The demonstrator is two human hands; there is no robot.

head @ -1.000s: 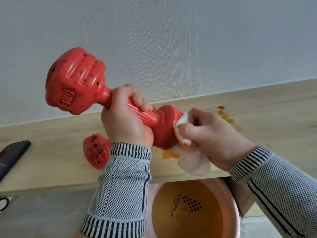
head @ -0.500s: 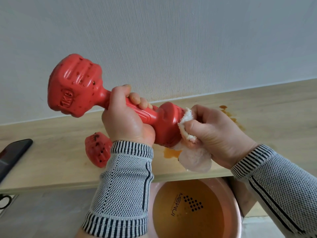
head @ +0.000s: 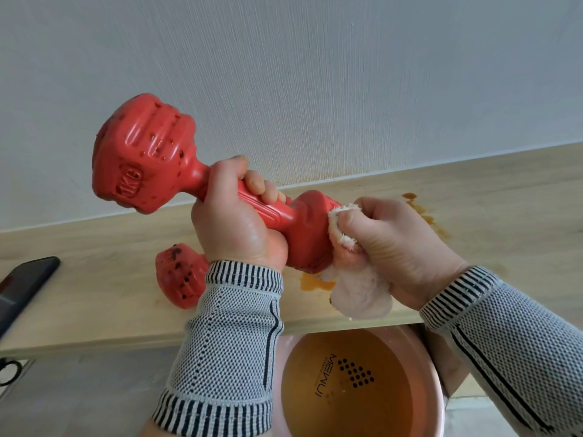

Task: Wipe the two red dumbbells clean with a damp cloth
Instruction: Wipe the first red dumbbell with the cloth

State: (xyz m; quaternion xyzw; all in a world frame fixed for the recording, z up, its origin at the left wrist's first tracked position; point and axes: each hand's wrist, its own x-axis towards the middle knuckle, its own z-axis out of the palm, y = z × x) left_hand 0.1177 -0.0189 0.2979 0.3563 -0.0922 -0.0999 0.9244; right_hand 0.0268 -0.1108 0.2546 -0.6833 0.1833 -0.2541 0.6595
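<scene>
My left hand grips the handle of a red dumbbell held in the air above the wooden shelf. Its upper left head, marked 1KG, carries dark spots. My right hand holds a damp whitish cloth pressed against the dumbbell's lower right head. A second red dumbbell, also spotted, lies on the shelf behind my left wrist, mostly hidden.
A pink basin of brownish water sits below the shelf's front edge. Orange stains mark the shelf near the white wall and under the cloth. A dark phone lies at the far left.
The dumbbell has turned in my left hand, and its spotted head has dropped a little lower. My right hand has slid the cloth up along the lower head.
</scene>
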